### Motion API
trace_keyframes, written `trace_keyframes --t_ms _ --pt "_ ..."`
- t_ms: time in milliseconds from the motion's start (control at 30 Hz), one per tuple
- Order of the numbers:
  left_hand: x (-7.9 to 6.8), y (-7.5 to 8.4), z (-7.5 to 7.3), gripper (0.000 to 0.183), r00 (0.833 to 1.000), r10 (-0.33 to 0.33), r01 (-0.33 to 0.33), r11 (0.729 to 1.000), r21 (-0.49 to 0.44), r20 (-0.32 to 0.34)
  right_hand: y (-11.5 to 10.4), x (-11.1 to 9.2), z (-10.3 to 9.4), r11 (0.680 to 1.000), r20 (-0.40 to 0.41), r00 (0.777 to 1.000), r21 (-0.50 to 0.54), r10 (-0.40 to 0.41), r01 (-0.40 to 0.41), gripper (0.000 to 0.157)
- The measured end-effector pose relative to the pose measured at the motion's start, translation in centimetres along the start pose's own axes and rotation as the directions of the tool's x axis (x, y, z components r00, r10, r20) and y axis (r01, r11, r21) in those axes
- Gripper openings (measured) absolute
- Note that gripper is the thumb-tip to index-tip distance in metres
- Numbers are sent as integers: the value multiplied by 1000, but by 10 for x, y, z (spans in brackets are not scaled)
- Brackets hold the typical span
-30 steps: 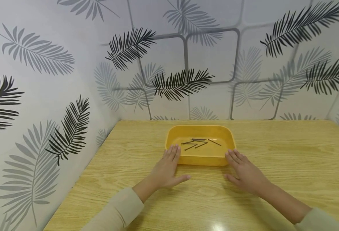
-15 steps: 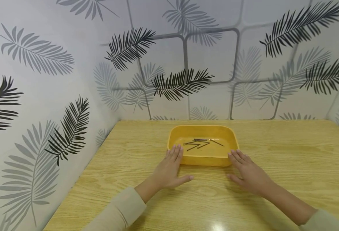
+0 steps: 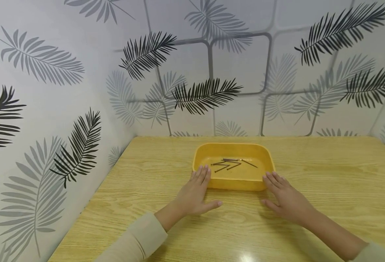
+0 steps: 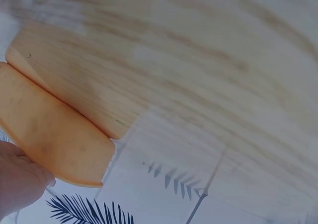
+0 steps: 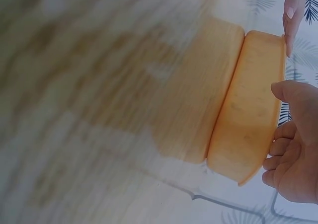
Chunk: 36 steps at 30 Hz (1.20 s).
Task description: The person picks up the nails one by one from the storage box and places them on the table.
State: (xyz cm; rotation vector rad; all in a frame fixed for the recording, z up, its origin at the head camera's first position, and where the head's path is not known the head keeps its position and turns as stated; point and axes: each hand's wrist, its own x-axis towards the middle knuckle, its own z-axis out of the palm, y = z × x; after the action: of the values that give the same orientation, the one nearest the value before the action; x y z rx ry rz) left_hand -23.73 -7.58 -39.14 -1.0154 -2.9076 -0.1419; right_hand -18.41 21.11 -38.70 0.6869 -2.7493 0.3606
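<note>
A yellow plastic tray [image 3: 235,185] with rounded corners sits on the wooden table. Several dark nails [image 3: 233,166] lie loosely on its floor. My left hand [image 3: 193,194] touches the tray's near left corner with extended fingers, the thumb spread out to the side. At the near right corner, the fingers of my right hand [image 3: 287,198] rest against the rim, thumb apart from it. The right wrist view shows the tray's outer side wall [image 5: 246,107] with my right hand [image 5: 295,139] beside it. In the left wrist view only part of my left hand [image 4: 20,182] shows.
The table [image 3: 326,171] has a light wood grain and a glossy surface that reflects the tray. Behind it stands a wall [image 3: 238,65] with a leaf pattern, and another patterned wall [image 3: 41,120] runs along the left side.
The tray has slid a little to the right with the nails in it. Both hands have moved right along with it, keeping their places at its near corners.
</note>
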Motion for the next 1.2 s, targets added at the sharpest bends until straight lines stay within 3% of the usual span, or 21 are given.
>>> trace_keyframes --t_ms 333,1200 --pt "-3 4 -2 96 1000 15 -15 1000 8 -8 -1 -2 -5 999 50 998 34 32 -33 66" --pt "-7 10 -1 95 999 48 -47 998 51 -14 -1 -13 -5 1000 16 999 -1 28 -28 67"
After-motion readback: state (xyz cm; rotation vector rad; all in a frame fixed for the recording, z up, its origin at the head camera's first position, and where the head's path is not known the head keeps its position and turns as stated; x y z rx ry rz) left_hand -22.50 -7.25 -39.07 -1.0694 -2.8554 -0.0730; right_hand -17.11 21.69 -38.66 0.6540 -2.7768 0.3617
